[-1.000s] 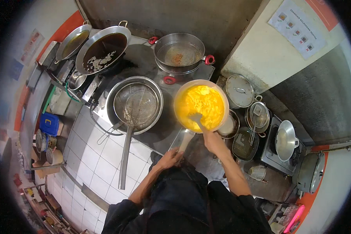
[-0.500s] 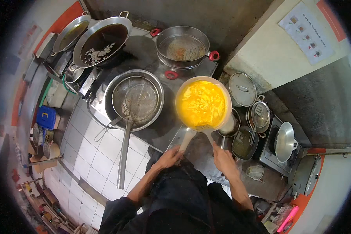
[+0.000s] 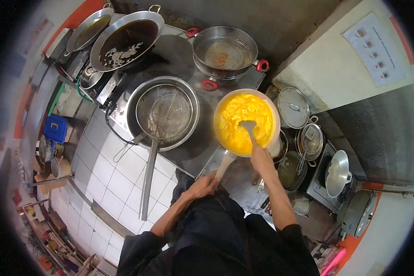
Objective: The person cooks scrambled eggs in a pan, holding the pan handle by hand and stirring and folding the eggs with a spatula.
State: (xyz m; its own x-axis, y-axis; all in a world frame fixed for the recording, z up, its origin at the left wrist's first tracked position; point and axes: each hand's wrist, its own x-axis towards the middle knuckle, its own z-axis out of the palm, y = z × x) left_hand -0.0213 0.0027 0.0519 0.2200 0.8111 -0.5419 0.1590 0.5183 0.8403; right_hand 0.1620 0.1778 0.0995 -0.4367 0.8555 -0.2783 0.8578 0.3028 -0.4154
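On a dark steel stove (image 3: 179, 50) beside white floor tiles (image 3: 110, 184), a pan (image 3: 246, 122) of bright yellow egg is held by its handle in the closed left hand (image 3: 206, 185). A spatula (image 3: 249, 130) is gripped in the closed right hand (image 3: 261, 158), its blade in the egg. A wire skimmer (image 3: 163, 115) is seen resting in the wok just left.

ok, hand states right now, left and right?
Left hand: closed on the pan handle.
Right hand: closed on the spatula in the yellow egg mix.
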